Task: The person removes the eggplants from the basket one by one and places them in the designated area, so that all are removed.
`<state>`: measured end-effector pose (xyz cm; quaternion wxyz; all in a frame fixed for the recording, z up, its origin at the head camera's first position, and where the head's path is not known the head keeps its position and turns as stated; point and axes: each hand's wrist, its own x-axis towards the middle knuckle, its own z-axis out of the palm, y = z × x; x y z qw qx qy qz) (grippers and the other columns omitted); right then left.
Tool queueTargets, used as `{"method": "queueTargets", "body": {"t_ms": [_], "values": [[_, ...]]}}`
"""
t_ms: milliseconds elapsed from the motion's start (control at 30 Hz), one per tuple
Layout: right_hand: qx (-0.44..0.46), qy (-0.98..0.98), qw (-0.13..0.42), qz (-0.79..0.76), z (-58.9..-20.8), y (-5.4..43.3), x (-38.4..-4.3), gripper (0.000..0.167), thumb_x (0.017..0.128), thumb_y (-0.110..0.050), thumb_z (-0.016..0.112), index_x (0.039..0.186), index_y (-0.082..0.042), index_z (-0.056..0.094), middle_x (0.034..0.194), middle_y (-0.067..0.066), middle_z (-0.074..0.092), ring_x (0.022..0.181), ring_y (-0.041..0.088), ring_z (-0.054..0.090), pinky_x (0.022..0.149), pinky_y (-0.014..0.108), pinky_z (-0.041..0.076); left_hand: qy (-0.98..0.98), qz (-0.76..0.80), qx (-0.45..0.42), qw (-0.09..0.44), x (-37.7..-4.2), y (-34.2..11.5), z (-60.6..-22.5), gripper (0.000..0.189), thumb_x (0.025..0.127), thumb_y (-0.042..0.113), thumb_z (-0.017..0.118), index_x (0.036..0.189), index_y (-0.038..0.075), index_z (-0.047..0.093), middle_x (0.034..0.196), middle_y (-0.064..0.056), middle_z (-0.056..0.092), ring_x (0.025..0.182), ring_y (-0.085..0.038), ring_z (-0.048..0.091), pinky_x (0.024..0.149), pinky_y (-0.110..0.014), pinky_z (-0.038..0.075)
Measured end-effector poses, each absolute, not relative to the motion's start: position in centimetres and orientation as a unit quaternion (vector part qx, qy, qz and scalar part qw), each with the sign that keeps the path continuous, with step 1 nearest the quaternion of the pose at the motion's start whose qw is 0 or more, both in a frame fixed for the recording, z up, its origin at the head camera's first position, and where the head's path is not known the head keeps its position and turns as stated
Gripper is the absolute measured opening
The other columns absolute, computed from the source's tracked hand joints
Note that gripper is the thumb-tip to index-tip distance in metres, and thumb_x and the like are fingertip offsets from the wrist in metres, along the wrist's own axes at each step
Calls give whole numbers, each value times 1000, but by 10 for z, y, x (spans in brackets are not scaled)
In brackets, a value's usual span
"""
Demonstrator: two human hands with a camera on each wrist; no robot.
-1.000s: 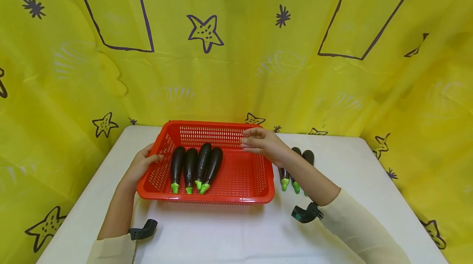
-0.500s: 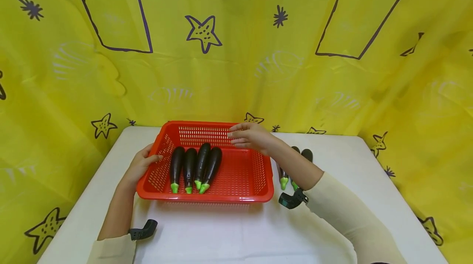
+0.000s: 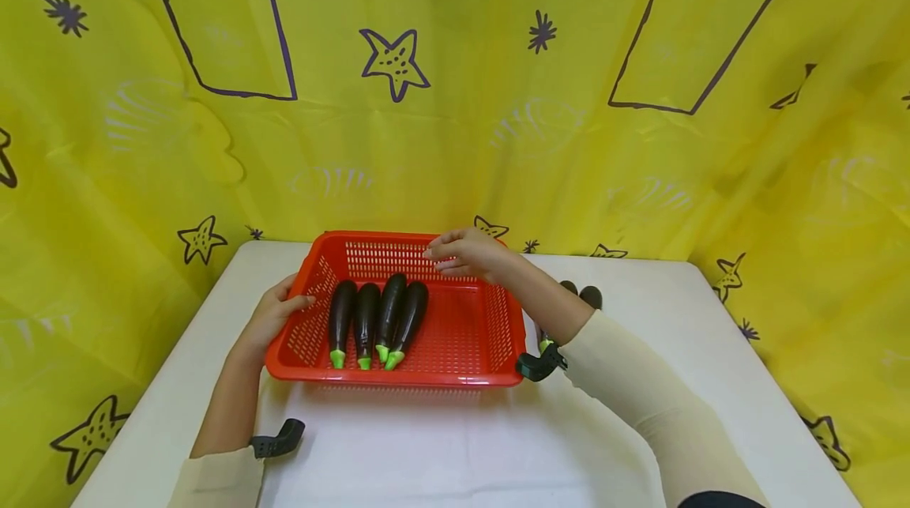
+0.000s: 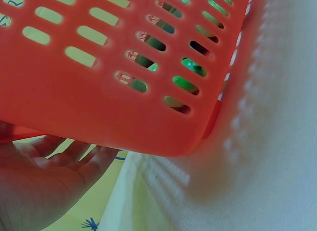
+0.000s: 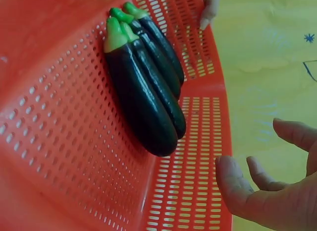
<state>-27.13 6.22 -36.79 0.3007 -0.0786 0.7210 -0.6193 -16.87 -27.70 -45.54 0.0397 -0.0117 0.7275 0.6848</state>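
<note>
A red plastic basket (image 3: 455,378) with slotted walls sits on the table. Several dark eggplants (image 3: 366,322) with green stem ends lie side by side in its left half. My left hand (image 3: 273,318) grips the basket's left rim, thumb over the edge; the left wrist view shows the fingers (image 4: 74,154) under the rim, outside the wall. Over the back right part of the basket hovers my right hand (image 3: 469,253), its fingers loosely spread and holding nothing. In the right wrist view, that hand (image 5: 277,186) appears beside the back wall, apart from the eggplants.
More eggplants (image 3: 590,297) lie on the white table (image 3: 640,310) to the right of the basket, partly hidden by my right forearm. A yellow patterned curtain (image 3: 455,160) stands close behind the table and along both sides.
My right hand has moved left over the basket, and its forearm now covers more of the eggplants on the right. The left hand keeps its grip on the rim.
</note>
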Motion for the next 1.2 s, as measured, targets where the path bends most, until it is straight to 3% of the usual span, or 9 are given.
{"method": "queueTargets", "body": {"t_ms": [267, 467, 633, 967, 1200], "values": [[-100, 754, 321, -564, -378, 56, -287, 37, 100, -6, 69, 133, 9, 60, 121, 18, 68, 116, 41, 63, 109, 50, 48, 728, 684, -16, 42, -170, -278, -459, 61, 103, 6, 50, 159, -6, 31, 130, -19, 59, 96, -12, 67, 82, -29, 61], [-98, 752, 340, -556, -391, 55, -298, 40, 102, -2, 64, 139, 13, 57, 127, 22, 69, 128, 47, 57, 111, 50, 46, 722, 690, -13, 50, -171, -277, -461, 61, 104, 6, 49, 161, -5, 30, 135, -23, 56, 98, -14, 68, 83, -32, 61], [-113, 745, 349, -558, -403, 51, -303, 40, 103, 0, 62, 140, 14, 57, 119, 18, 72, 126, 47, 58, 112, 52, 44, 727, 684, -14, 49, -172, -277, -462, 62, 104, 6, 49, 161, -4, 29, 139, -27, 53, 99, -13, 66, 84, -31, 61], [-152, 754, 377, -516, -425, 44, -303, 41, 100, -5, 69, 137, 10, 61, 121, 14, 71, 111, 28, 66, 109, 50, 48, 719, 693, -21, 48, -171, -277, -463, 61, 103, 6, 51, 160, -5, 31, 127, -13, 61, 96, -12, 67, 83, -31, 61], [-164, 763, 381, -496, -429, 42, -304, 39, 98, -1, 70, 134, 12, 63, 115, 15, 73, 99, 23, 70, 105, 49, 51, 724, 688, -15, 45, -171, -280, -460, 61, 103, 6, 51, 160, -4, 31, 133, -20, 57, 99, -13, 67, 83, -31, 61]]}}
